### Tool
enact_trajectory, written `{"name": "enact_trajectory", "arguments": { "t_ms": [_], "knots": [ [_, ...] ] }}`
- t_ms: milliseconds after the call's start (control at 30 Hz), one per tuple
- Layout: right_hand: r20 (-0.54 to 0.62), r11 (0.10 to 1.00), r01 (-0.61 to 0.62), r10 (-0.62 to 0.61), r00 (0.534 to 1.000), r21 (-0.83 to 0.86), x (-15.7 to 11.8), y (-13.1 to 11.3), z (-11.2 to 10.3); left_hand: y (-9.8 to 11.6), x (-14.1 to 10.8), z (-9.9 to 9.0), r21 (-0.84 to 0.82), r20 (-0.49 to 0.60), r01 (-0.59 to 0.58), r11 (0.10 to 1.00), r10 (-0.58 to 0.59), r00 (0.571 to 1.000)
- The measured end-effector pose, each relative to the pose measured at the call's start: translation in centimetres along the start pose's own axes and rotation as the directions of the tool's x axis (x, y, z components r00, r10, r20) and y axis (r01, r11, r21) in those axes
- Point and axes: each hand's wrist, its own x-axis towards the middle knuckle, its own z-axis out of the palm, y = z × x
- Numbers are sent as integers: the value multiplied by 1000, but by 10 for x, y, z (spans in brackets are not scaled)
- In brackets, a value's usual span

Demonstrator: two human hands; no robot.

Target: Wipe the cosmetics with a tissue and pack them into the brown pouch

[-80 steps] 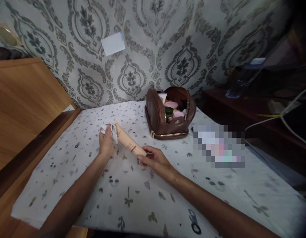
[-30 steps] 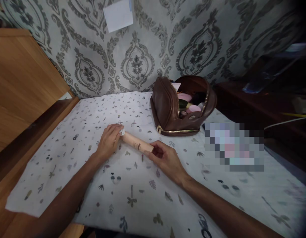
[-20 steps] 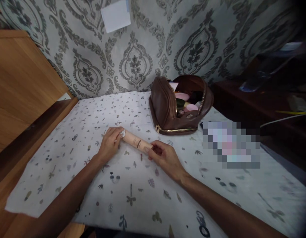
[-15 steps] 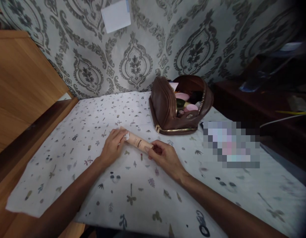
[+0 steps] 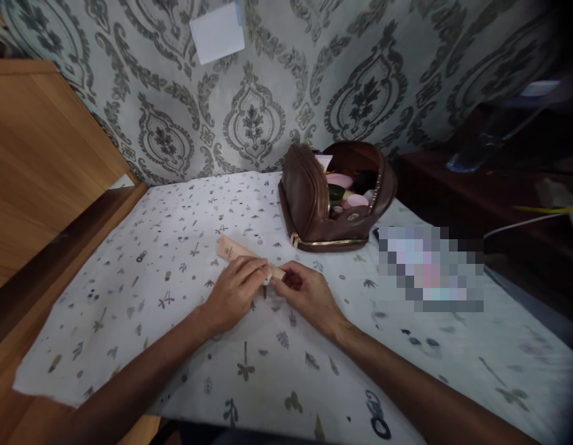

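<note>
A peach-coloured cosmetic tube (image 5: 230, 248) lies slantwise just above the patterned cloth, its flat end pointing up and left. My right hand (image 5: 309, 293) is closed on the other end, pinching it between thumb and fingers. Over the middle and right part of the tube, my left hand (image 5: 240, 287) is wrapped with a small white tissue (image 5: 267, 279), of which only a bit shows under the fingertips. The left fingers hide most of the tube's printing.
Behind the hands, a brown zip bag (image 5: 309, 198) stands unzipped, with pink and dark green items inside. A blurred-out phone-like object (image 5: 428, 266) lies to the right. Wooden panelling (image 5: 49, 167) borders the left; a patterned wall (image 5: 253, 117) rises behind.
My left hand has slid along the tube from its flat end down to the right, close to my right hand, taking the tissue along. My right hand has stayed in place.
</note>
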Motion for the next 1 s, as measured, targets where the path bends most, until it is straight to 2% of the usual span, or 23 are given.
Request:
{"name": "enact_trajectory", "arguments": {
  "t_ms": [133,300,433,567,833,900,1000],
  "knots": [
    [12,1000,-24,24,1000,-5,-1,-3,-1,-14,-4,-2,25,9,49,998,-50,999],
    [42,999,-44,44,998,-2,-1,-2,-2,-45,-12,-5,31,-34,185,982,-184,982],
    [69,1000,-24,25,997,-18,-1,-2,-5,-69,-20,-6,22,-52,350,936,-349,936],
    [67,997,13,-8,998,-74,-1,-1,-7,-79,-24,-4,14,-5,474,881,-473,881],
    [-4,994,53,-54,999,-96,-2,5,0,-73,-23,-4,21,24,478,878,-478,878],
    [-9,992,49,-50,999,-117,-3,4,1,-69,-21,-5,29,17,453,891,-453,891],
    [-4,992,48,-49,999,-116,-4,2,1,-53,-16,-4,35,-6,353,935,-353,936]
  ]
}}
